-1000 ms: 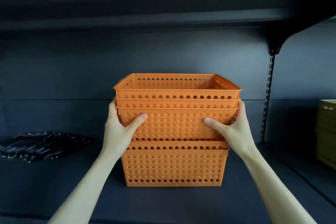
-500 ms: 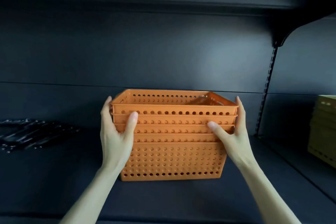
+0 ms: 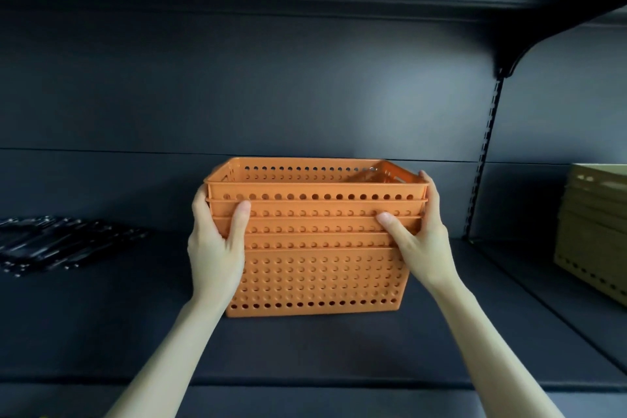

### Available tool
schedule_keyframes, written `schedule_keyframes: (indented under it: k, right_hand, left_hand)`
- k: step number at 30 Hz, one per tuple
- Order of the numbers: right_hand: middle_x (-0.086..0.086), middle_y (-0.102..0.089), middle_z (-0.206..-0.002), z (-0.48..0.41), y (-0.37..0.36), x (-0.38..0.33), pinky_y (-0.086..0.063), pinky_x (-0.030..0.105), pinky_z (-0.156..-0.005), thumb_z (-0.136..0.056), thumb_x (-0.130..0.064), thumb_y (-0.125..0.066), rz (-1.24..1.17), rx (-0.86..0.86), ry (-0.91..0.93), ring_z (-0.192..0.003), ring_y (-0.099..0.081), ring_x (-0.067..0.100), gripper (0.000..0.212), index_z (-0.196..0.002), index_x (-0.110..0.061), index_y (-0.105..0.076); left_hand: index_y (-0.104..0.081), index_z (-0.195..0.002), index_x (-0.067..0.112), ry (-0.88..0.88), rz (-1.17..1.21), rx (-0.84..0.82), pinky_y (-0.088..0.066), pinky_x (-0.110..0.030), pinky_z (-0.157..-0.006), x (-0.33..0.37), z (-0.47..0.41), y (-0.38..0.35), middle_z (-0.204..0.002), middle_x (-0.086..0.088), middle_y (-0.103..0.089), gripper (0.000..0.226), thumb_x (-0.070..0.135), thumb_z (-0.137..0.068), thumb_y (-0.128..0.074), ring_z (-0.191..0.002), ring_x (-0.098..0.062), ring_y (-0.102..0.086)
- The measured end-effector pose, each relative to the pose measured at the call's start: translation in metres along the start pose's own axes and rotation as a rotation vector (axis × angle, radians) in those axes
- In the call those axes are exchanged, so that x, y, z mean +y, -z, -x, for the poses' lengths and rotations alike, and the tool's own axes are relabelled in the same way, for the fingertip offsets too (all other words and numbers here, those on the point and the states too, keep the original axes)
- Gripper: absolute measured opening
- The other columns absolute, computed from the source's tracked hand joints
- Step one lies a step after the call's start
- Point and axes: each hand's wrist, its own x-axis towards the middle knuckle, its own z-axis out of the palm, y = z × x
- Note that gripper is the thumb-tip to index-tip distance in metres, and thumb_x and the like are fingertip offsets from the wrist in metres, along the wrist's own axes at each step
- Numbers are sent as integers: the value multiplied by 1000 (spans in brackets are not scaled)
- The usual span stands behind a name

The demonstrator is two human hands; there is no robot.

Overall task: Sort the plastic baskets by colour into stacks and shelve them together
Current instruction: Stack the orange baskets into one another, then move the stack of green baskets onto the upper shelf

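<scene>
Left hand (image 3: 217, 244) and right hand (image 3: 419, 234) clasp rims at each end of orange basket stack (image 3: 315, 261) | upper baskets, raised a second ago, now nested low | stack sits on shelf (image 3: 305, 346) | orange group looks shelved, release likely next

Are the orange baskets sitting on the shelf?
Yes, the nested orange baskets rest on the dark shelf, held by left hand and right hand.

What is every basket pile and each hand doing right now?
orange baskets: nested in one stack, upright on the shelf
left hand: gripping the stack's left side
right hand: gripping the stack's right side
yellowish baskets: stacked at the far right
black baskets: lying low at the left
</scene>
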Motion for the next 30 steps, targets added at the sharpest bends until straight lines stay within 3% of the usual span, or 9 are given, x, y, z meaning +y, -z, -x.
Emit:
schedule_keyframes:
  k: [2,5,7,10,14,17,24,30]
  right_hand:
    - [-21,-60,-103,3,6,-5,-51,11,-77,-80,-37,-68,63,-31,-18,-91,-61,-7,76,-141,-35,-21]
    - [-16,-62,-104,14,20,-14,-55,38,-84,-83,-42,-64,234,-77,-5,-93,-63,6,63,-135,-34,-29]
    - [-9,-62,-111,26,31,-21,-53,44,-83,-85,-40,-60,397,-114,44,-95,-63,15,63,-138,-34,-26]
    - [-2,-56,-125,41,54,-31,-51,43,-84,-88,-38,-57,550,-130,79,-101,-60,22,54,-137,-26,-38]
    - [0,-56,-124,63,106,-46,-47,36,-83,-89,-33,-58,629,-48,127,-104,-57,25,34,-118,-14,-58]
    - [2,-61,-113,89,161,-50,-48,40,-83,-88,-29,-60,605,3,160,-95,-59,25,26,-109,-13,-62]
    - [1,-68,-103,168,301,-28,-48,38,-79,-89,-28,-59,648,49,52,-93,-61,24,20,-103,-14,-65]
    - [0,-71,-95,168,404,-2,-51,38,-76,-88,-24,-60,619,135,5,-90,-64,20,13,-94,-15,-67]
  left_hand:
    - [-28,-142,19,15,-57,-35,-45,-39,-96,5,9,5,-129,-3,-56,64,47,-88,-47,-112,-21,-56]
    - [-24,-146,16,20,-220,-95,-39,-43,-101,11,33,14,-146,-6,-40,69,39,-88,-54,-127,-27,-46]
    - [-40,-138,14,-53,-351,-108,-40,-50,-99,19,50,18,-148,-10,-35,57,30,-87,-61,-130,-31,-42]
    - [-65,-106,9,-221,-438,-116,-47,-46,-83,43,71,14,-129,-9,-54,25,25,-87,-62,-113,-32,-55]
    - [-66,-96,10,-471,-381,-237,-46,-25,-65,102,97,-8,-95,1,-67,18,25,-88,-59,-81,-18,-64]
    - [-66,-90,13,-558,-337,-269,-52,-29,-57,145,131,-31,-84,5,-70,22,29,-88,-51,-71,-15,-66]
    - [-63,-76,20,-507,-218,-375,-50,-31,-51,208,246,-105,-64,11,-65,27,37,-85,-44,-59,-11,-62]
    - [-64,-79,21,-450,-134,-431,-52,-32,-56,264,287,-187,-67,11,-66,25,40,-84,-48,-64,-8,-63]
